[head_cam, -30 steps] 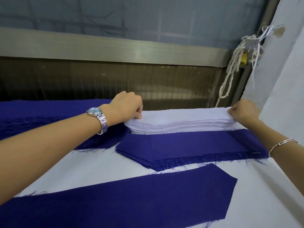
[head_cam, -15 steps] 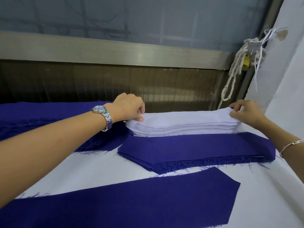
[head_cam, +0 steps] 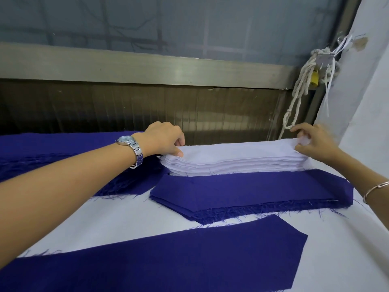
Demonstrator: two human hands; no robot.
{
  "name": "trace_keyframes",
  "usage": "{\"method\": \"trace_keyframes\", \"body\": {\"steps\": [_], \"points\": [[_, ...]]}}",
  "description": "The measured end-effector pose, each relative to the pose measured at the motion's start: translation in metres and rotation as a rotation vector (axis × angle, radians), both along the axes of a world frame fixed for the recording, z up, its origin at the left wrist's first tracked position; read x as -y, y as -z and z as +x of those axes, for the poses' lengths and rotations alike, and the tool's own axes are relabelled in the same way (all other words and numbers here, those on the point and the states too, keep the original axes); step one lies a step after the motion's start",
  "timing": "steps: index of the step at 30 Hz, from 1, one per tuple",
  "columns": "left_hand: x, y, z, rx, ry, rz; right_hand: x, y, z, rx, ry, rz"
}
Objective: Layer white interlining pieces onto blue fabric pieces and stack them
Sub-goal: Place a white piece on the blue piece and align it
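At the far edge of a white-covered desk (head_cam: 126, 216), against a ribbed brown wall, sits a thick stack of white interlining (head_cam: 231, 165), with a person's two arms reaching to either end of it. The left hand (head_cam: 166, 140), wearing a metal watch (head_cam: 130, 148), has its fingers curled and its thumb tip on the left end of the top white sheet (head_cam: 242, 147), its grip closed on that corner. The right hand (head_cam: 313, 144), with a thin bracelet (head_cam: 376, 188) on its wrist, pinches the right end of the same sheet, which is raised slightly off the stack there. Just in front of the white stack, touching its near edge, lies a lower stack of blue pieces (head_cam: 252, 190) with frayed edges. Nearer the viewer, apart from both stacks, a single blue piece (head_cam: 168, 256) lies flat and bare on the desk, with no white sheet on it yet. The step in hand appears to be peeling one white sheet free to lay on that waiting blue piece. Both supply stacks are many layers deep, so much of the work seems left. A further blue pile (head_cam: 52, 150) lies far left behind the forearm; it may be finished work, but the view is too shallow to tell whether white layers sit within it. A white rope (head_cam: 299, 95) hangs at the right.
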State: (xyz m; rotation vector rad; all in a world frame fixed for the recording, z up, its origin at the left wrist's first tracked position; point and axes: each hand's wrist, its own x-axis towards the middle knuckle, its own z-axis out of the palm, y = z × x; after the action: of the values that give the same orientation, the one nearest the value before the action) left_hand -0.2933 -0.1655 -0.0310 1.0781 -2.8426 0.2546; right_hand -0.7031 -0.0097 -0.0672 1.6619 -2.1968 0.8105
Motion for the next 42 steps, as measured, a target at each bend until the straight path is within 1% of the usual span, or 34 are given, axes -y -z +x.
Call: {"method": "trace_keyframes", "body": {"steps": [3, 5, 8, 13, 17, 22, 24, 26, 29, 32, 36, 42], "points": [[0.001, 0.000, 0.000, 0.016, -0.016, 0.047, -0.001, -0.003, -0.002, -0.108, 0.021, 0.033], [0.001, -0.002, 0.000, 0.022, -0.031, 0.093, -0.002, -0.004, -0.005, -0.171, 0.051, 0.013], [0.000, -0.004, 0.000, 0.009, -0.039, 0.162, -0.006, -0.001, -0.008, -0.162, 0.088, -0.059], [-0.004, -0.005, 0.000, 0.001, -0.028, 0.211, -0.009, 0.004, -0.012, -0.136, 0.134, -0.085], [-0.007, -0.005, 0.001, -0.022, -0.003, 0.133, -0.010, 0.005, -0.010, -0.123, 0.176, -0.077], [-0.017, 0.000, 0.002, -0.042, 0.044, -0.121, -0.010, 0.005, -0.007, -0.074, 0.227, -0.055], [-0.022, 0.004, 0.006, -0.125, 0.058, -0.196, -0.011, 0.005, -0.005, -0.039, 0.219, -0.078], [-0.028, 0.006, 0.008, -0.258, 0.074, -0.236, -0.013, 0.003, -0.004, 0.041, 0.223, -0.129], [-0.038, 0.003, 0.019, -0.491, 0.104, -0.197, -0.015, -0.002, 0.002, 0.205, 0.205, -0.210], [-0.047, -0.004, 0.032, -0.660, 0.113, -0.112, -0.016, -0.009, 0.009, 0.309, 0.178, -0.278], [-0.057, -0.011, 0.053, -0.788, 0.073, 0.046, -0.020, -0.016, 0.020, 0.410, 0.143, -0.354], [-0.068, -0.008, 0.094, -0.883, 0.040, 0.145, -0.028, -0.026, 0.041, 0.675, 0.034, -0.391]]}}
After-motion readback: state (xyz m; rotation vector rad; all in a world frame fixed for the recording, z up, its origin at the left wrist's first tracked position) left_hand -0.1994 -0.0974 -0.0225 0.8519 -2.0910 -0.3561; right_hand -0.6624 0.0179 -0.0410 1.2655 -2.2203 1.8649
